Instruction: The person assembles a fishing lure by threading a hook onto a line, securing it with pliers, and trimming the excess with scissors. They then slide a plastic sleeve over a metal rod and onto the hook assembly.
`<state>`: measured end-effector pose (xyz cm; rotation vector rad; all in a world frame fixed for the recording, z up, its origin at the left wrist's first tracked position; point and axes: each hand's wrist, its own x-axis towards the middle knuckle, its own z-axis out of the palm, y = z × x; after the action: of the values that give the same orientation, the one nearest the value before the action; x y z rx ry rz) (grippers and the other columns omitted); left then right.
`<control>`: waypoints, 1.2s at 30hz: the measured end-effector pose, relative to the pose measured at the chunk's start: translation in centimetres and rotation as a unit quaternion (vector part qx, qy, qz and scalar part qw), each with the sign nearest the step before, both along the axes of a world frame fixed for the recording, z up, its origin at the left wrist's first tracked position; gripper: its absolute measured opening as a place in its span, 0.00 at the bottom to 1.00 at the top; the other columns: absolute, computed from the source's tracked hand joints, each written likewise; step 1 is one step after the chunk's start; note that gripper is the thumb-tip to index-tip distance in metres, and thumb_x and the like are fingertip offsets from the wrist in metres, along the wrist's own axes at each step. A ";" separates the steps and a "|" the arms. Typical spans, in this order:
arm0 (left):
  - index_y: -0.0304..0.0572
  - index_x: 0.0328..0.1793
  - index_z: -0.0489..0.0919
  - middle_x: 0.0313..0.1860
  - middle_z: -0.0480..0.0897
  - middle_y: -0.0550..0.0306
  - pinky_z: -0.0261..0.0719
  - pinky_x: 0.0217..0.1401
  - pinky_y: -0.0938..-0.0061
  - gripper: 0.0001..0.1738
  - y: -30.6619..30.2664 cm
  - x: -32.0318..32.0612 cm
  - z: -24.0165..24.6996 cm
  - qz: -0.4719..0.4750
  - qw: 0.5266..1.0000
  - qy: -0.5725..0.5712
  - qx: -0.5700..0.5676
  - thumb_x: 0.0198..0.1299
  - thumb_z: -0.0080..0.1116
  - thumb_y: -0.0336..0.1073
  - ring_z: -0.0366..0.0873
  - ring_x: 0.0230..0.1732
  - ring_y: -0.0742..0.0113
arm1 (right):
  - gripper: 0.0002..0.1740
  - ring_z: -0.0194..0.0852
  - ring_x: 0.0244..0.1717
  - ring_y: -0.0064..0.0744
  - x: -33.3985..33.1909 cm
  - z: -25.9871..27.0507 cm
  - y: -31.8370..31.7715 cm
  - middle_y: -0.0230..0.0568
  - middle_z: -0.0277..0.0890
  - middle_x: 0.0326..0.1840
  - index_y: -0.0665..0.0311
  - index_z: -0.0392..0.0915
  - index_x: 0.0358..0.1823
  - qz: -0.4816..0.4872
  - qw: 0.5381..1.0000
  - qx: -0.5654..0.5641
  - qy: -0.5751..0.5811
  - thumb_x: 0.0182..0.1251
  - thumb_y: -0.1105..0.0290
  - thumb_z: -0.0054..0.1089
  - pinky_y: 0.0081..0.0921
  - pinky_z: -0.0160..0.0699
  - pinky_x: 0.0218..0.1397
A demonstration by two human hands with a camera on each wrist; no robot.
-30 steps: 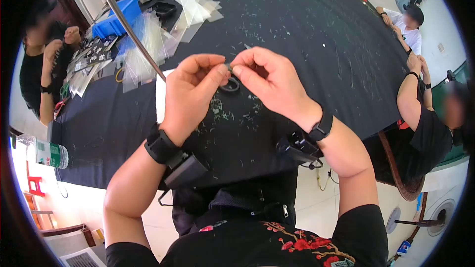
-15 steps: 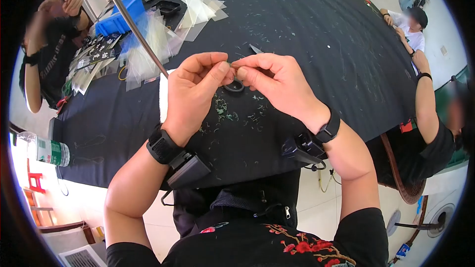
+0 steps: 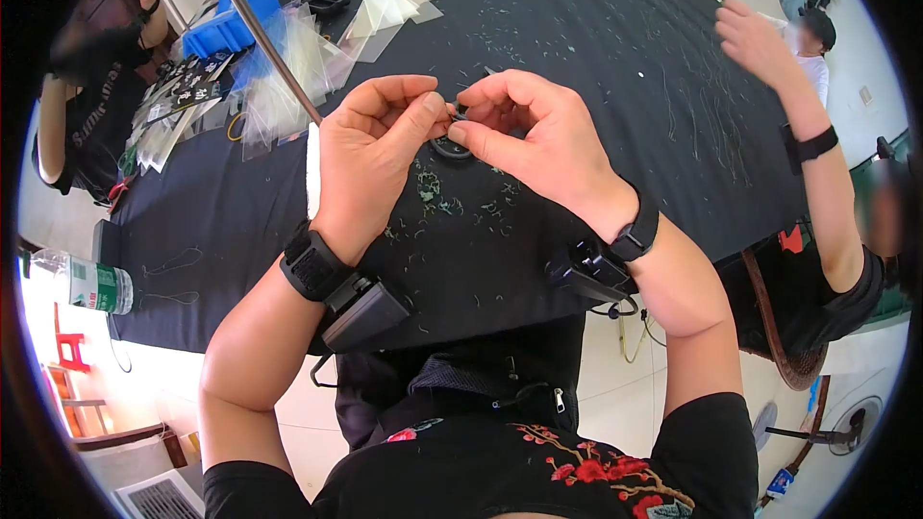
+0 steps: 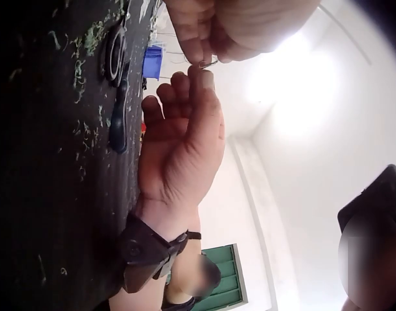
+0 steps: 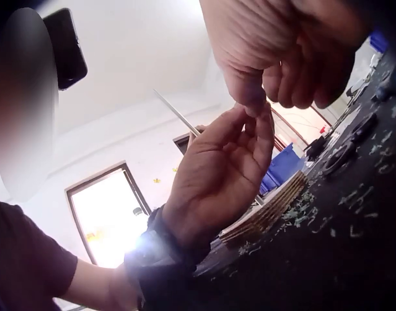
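Note:
My left hand [image 3: 375,149] pinches a small thin piece [image 4: 211,63] between thumb and forefinger; its kind cannot be told, as the fingertips mostly cover it. From the other side, the thumb and forefinger of my right hand [image 3: 553,135] hold the same piece, and the fingertips of both hands nearly meet. In the right wrist view the left hand [image 5: 217,172] shows palm side, just under the right hand [image 5: 282,45]. Beneath them lies a pair of black-handled scissors [image 3: 450,150] on the black cloth, partly hidden by the hands. Green shavings [image 3: 430,190] are scattered close by.
A stack of pale sheets [image 5: 269,214] lies beside the left hand. Clear plastic sheets [image 3: 288,86], a blue bin [image 3: 231,27] and a metal pole [image 3: 252,24] stand to the left. A bottle [image 3: 96,286] is at the left edge. Another person's arm [image 3: 817,144] reaches in at right.
Both hands have risen slightly in the head view, and the right thumb and forefinger have spread a little. More of the scissors shows. The person at the right has stretched an arm over the table.

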<state>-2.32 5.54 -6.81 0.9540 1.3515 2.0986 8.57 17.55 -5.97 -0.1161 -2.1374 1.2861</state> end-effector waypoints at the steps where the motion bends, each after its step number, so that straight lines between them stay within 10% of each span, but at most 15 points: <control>1: 0.29 0.44 0.74 0.34 0.79 0.54 0.77 0.42 0.80 0.10 0.0 0.0 0.0 -0.007 1.000 0.004 -0.001 0.56 0.55 0.26 0.78 0.36 0.72 | 0.09 0.72 0.22 0.18 0.0 0.0 0.0 0.35 0.75 0.24 0.68 0.77 0.32 -0.004 0.999 0.030 0.018 0.51 0.71 0.64 0.15 0.72 0.26; 12: 0.30 0.44 0.74 0.35 0.79 0.55 0.76 0.41 0.83 0.11 -0.1 0.1 -0.1 -0.030 0.999 0.018 -0.015 0.53 0.57 0.24 0.77 0.36 0.74 | 0.05 0.75 0.23 0.28 0.1 0.3 0.3 0.40 0.74 0.24 0.67 0.77 0.30 -0.024 0.985 0.161 0.055 0.51 0.75 0.61 0.19 0.73 0.26; 36: 0.31 0.46 0.73 0.39 0.76 0.55 0.75 0.46 0.79 0.12 -0.3 -0.1 -0.1 -0.051 0.999 -0.017 0.010 0.56 0.55 0.25 0.77 0.40 0.69 | 0.10 0.71 0.24 0.15 0.0 -0.2 0.4 0.34 0.77 0.25 0.68 0.77 0.35 0.045 0.998 -0.015 -0.032 0.55 0.70 0.62 0.14 0.71 0.29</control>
<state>-2.40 5.21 -6.93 0.9713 1.2409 2.0469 8.56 17.92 -6.19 -0.0741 -2.2002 1.3826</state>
